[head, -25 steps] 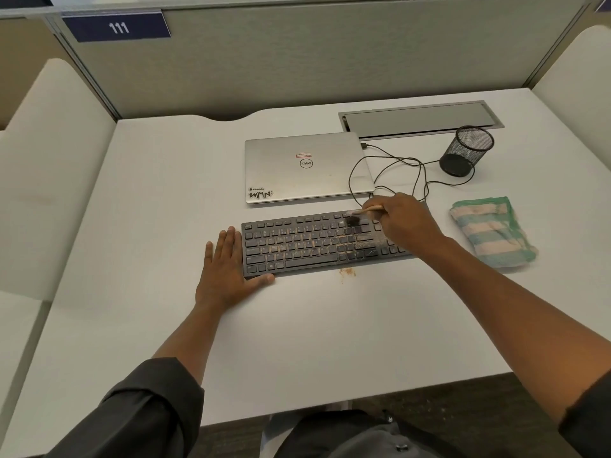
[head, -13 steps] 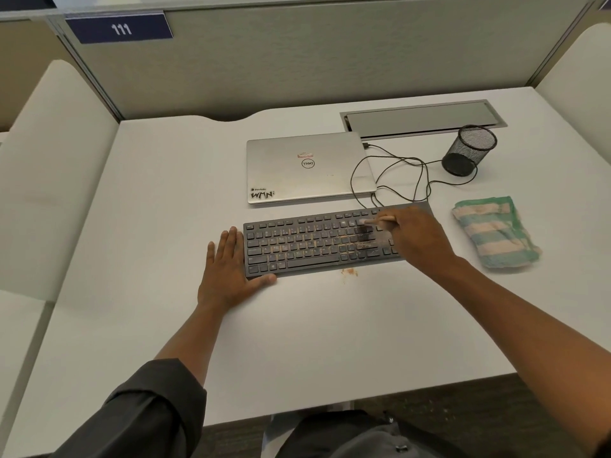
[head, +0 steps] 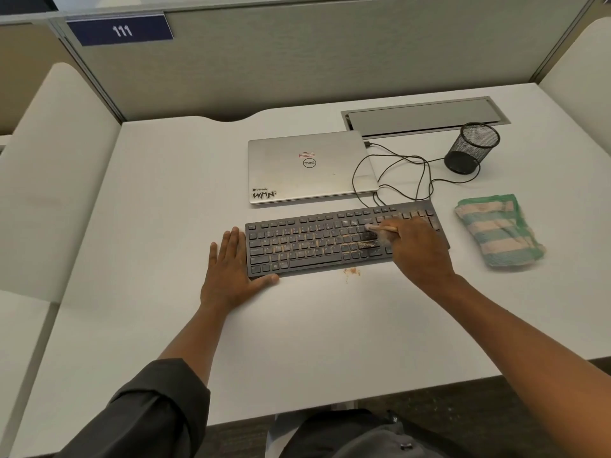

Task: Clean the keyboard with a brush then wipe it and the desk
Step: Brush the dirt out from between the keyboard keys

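Observation:
A black keyboard [head: 310, 242] dusted with orange crumbs lies on the white desk [head: 297, 342]. My right hand [head: 418, 251] grips a small brush [head: 372, 233] by its wooden handle, its dark bristles on the keys right of centre. My left hand [head: 231, 276] lies flat on the desk against the keyboard's left end, its thumb at the front corner. A folded green-and-pink striped cloth [head: 499, 229] sits on the desk to the right of the keyboard. A small patch of orange crumbs [head: 351, 271] lies on the desk in front of the keyboard.
A closed silver laptop [head: 310, 166] lies behind the keyboard, with black cables [head: 396, 180] looping to its right. A black mesh pen cup [head: 471, 147] stands at the back right beside a metal cable hatch [head: 423, 115]. Partition walls enclose the desk.
My right hand has swept the brush from the keyboard's top rows down toward the middle rows. My left hand has stayed in place.

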Motion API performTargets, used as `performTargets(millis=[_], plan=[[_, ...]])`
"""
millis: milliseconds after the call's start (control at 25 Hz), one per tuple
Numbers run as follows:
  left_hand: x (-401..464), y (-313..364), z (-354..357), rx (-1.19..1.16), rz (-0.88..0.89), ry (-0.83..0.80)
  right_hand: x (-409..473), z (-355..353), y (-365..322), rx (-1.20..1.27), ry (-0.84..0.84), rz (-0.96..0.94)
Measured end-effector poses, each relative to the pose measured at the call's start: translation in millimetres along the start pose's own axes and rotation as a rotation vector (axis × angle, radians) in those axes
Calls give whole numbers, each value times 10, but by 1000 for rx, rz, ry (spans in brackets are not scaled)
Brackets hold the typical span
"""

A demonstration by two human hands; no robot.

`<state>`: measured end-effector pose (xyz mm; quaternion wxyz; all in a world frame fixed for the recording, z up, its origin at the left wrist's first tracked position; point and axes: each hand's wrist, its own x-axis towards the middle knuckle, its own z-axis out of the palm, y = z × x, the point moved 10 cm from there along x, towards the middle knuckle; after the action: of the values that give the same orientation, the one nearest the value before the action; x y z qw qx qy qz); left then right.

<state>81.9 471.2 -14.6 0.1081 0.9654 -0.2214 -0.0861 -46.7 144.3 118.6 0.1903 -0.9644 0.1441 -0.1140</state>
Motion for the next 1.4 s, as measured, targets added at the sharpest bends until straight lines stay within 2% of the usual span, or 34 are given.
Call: performTargets(millis=[360, 600, 840, 920, 1120, 1400], plan=[[4, 12, 2, 6, 4, 0, -173, 109, -163, 14, -79, -50], [5, 1, 10, -2, 4, -3, 41, -48, -9, -33, 32, 1], [-8, 19, -3, -5, 13, -2, -318, 149, -271, 0, -15, -124], [-8, 19, -7, 1, 9, -1, -376, 84, -261, 23, -16, -112], [-3, 11, 0, 5, 5, -7, -143, -21, 113, -24, 53, 50], [22, -7, 25, 12, 10, 10, -228, 191, -235, 78, -50, -26]])
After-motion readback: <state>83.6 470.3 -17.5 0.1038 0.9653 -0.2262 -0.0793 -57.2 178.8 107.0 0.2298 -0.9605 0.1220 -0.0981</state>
